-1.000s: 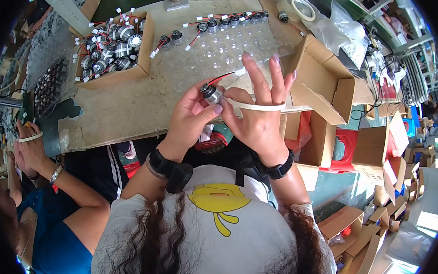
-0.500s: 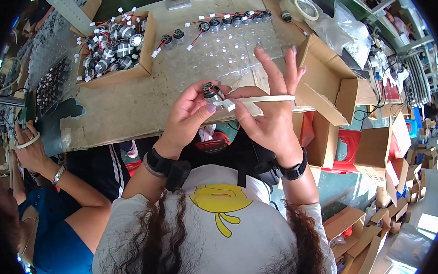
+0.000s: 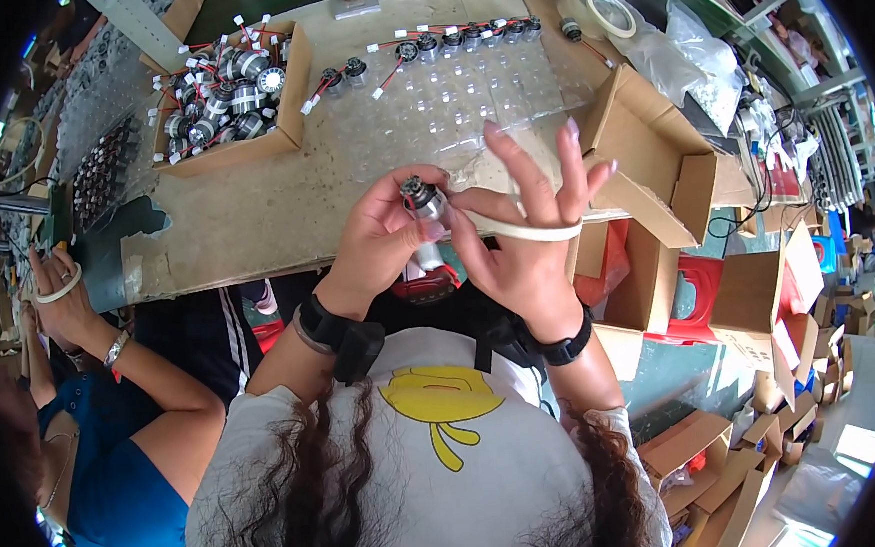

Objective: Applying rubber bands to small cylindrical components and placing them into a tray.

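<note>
A small motor with a black top, silver body and red and black wires is held upright over the near table edge. My left hand grips it between thumb and fingers. Close against its right side, the thumb and index finger of my right hand come together in a pinch; what lies between them is too small to make out. The other right fingers are raised and spread. A white band loops around that hand.
A cardboard box of similar motors stands at the back left. More motors line a clear plastic tray. An open carton and a tape roll are at right. A co-worker's hand is at far left.
My right hand has moved slightly down and left, with its raised fingers tilting. The motor has turned a little in my left hand, and its white plug no longer shows.
</note>
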A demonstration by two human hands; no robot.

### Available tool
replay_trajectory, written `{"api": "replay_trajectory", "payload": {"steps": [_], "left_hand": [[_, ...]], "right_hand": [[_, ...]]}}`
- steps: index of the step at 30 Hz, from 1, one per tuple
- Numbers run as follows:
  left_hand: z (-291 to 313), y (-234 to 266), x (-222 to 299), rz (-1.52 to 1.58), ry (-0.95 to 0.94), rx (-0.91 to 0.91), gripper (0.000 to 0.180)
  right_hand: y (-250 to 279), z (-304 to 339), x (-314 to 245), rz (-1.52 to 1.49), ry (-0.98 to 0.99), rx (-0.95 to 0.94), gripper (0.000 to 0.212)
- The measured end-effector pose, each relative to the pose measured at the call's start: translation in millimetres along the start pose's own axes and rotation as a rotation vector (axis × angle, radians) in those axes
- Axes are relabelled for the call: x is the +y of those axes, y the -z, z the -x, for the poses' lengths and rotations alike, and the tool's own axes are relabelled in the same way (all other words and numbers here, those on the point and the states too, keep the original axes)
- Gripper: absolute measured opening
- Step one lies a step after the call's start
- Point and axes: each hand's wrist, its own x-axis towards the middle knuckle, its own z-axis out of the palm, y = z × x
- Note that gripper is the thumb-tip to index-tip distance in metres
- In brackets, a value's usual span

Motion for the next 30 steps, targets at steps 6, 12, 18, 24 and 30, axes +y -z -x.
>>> {"api": "replay_trajectory", "payload": {"steps": [6,12,18,24,30], "left_hand": [[-2,2,5,0.237,-0.012,-0.074,0.046],[-1,2,6,0.153,0.016,-0.088,0.045],[-2,-1,9,0.117,-0.037,-0.048,0.044],[-2,8,2,0.057,-0.053,-0.108,0.043],[-2,10,4,-0.027,-0.047,-0.104,0.045]], "right_hand": [[11,-8,5,-1.377,-0.656,-0.084,0.011],[20,-11,7,-0.157,-0.030,-0.118,0.014],[21,-13,5,-0.065,0.000,-0.155,0.014],[23,-13,0,-0.012,0.008,-0.121,0.009],[18,-13,2,-0.035,-0.013,-0.095,0.007]]}}
